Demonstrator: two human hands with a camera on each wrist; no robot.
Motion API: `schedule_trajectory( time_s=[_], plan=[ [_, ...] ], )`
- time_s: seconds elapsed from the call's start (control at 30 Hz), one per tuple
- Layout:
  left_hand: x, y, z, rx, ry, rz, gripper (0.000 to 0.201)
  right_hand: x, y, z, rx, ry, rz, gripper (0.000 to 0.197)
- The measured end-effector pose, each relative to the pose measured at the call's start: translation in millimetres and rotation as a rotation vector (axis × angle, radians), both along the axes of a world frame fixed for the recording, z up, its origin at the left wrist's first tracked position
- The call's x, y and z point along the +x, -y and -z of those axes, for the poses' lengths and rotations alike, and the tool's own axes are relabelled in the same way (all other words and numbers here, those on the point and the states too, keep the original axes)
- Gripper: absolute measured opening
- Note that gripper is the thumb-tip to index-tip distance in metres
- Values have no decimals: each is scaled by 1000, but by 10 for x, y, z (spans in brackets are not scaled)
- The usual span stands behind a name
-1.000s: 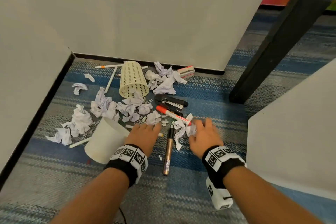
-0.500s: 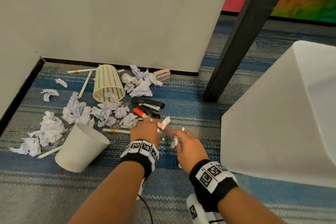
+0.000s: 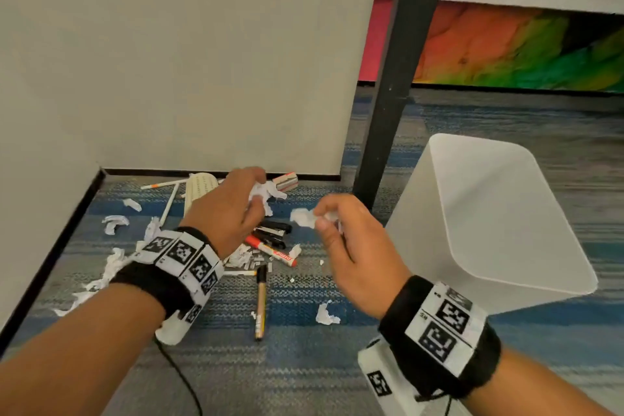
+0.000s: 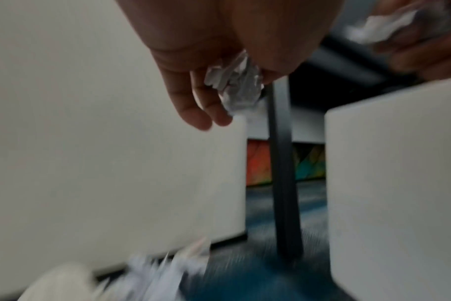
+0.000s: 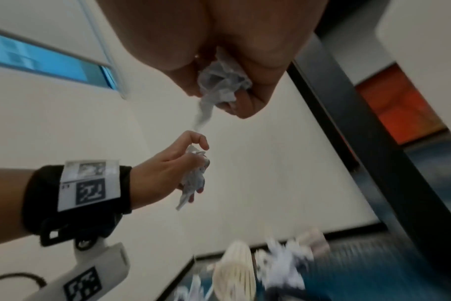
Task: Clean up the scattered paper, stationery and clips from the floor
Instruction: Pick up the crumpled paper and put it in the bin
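Both hands are raised above the carpet, each holding crumpled white paper. My left hand (image 3: 251, 194) grips a paper wad (image 3: 261, 194), seen close up between its curled fingers as a paper wad (image 4: 236, 87). My right hand (image 3: 326, 218) pinches another paper scrap (image 3: 304, 217), shown in the right wrist view as a paper scrap (image 5: 220, 85). On the floor below lie more crumpled paper (image 3: 327, 314), a red marker (image 3: 271, 251), a gold pen (image 3: 260, 302), a black stapler (image 3: 271, 233) and small staples.
A white translucent bin (image 3: 489, 219) stands at the right, just beyond my right hand. A black table leg (image 3: 395, 78) rises behind it. A cream mesh basket (image 3: 202, 184) lies on its side by the white wall (image 3: 169, 61). White pens (image 3: 169, 204) lie near it.
Both hands have lifted off the floor with paper in them and moved up and to the right, toward the white bin. The head view has swung right and up.
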State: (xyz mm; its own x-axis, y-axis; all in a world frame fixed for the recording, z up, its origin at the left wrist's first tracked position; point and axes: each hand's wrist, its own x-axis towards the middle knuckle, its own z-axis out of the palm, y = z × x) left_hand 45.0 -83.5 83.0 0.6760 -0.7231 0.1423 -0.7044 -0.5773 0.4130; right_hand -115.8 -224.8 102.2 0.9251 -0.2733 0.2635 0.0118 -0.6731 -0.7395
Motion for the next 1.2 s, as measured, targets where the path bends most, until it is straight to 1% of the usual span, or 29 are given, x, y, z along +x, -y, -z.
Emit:
schedule_trajectory(
  time_s=[0.07, 0.1, 0.2, 0.27, 0.3, 0.37, 0.43, 0.47, 0.53, 0.57, 0.6, 0.63, 0.67, 0.73, 0.77, 0.8, 0.83, 0.87, 0.9, 0.97, 1.07, 1.13, 1.17, 1.2],
  plan=[
    [-77, 146, -329, -66, 96, 136, 30, -51, 133, -331, -51, 90, 59, 28],
    [-141, 253, -466, -92, 111, 196, 32, -82, 220, -475, -88, 132, 115, 31],
    [-406, 664, -748, -204, 42, 316, 27, -230, 541, -771, -164, 241, 346, 26],
    [-615, 959, -835, -262, -21, 365, 28, -379, 736, -850, -144, 245, 513, 24],
    [-727, 1101, -864, -285, -35, 396, 33, -456, 813, -852, -119, 227, 578, 25],
    [-952, 1353, -868, -299, -51, 461, 41, -598, 919, -808, -73, 163, 662, 35],
    [-1141, 1553, -799, -253, -91, 526, 46, -714, 979, -721, -43, 93, 701, 47],
    [-1205, 1626, -732, -217, -131, 554, 54, -759, 996, -678, -41, 70, 721, 52],
    [-1270, 1687, -607, -160, -221, 574, 68, -828, 989, -624, -61, 53, 773, 57],
    [-1266, 1680, -562, -156, -260, 563, 71, -848, 971, -610, -71, 58, 795, 57],
    [-1249, 1648, -531, -165, -291, 547, 72, -858, 944, -600, -78, 73, 802, 56],
    [-1220, 1589, -506, -180, -308, 528, 68, -860, 904, -589, -84, 100, 792, 53],
    [-1175, 1508, -485, -212, -294, 509, 60, -860, 845, -588, -102, 147, 758, 48],
    [-1021, 1286, -417, -292, -162, 455, 36, -811, 674, -587, -168, 269, 621, 35],
    [-902, 1155, -356, -292, -97, 426, 25, -763, 562, -562, -188, 298, 524, 28],
    [-769, 1007, -280, -249, -56, 393, 18, -697, 449, -494, -185, 279, 418, 23],
    [-633, 845, -185, -165, -36, 355, 14, -610, 341, -381, -165, 209, 315, 20],
    [-505, 676, -86, -57, -37, 306, 13, -498, 247, -225, -144, 101, 226, 18],
    [-387, 501, 38, 63, -53, 251, 14, -366, 169, -14, -136, -38, 149, 18],
    [-214, 167, 334, 273, -89, 137, 16, -102, 72, 553, -159, -351, 31, 21],
    [-76, -195, 772, 488, -180, -15, 17, 184, 12, 1434, -203, -781, -63, 31],
    [-23, -312, 1007, 583, -246, -67, 20, 223, -18, 1886, -245, -965, -94, 46],
    [5, -344, 1106, 605, -259, -85, 23, 213, -19, 2054, -265, -1030, -102, 54],
    [32, -359, 1194, 614, -263, -102, 27, 189, -12, 2177, -287, -1065, -107, 56]
  ],
)
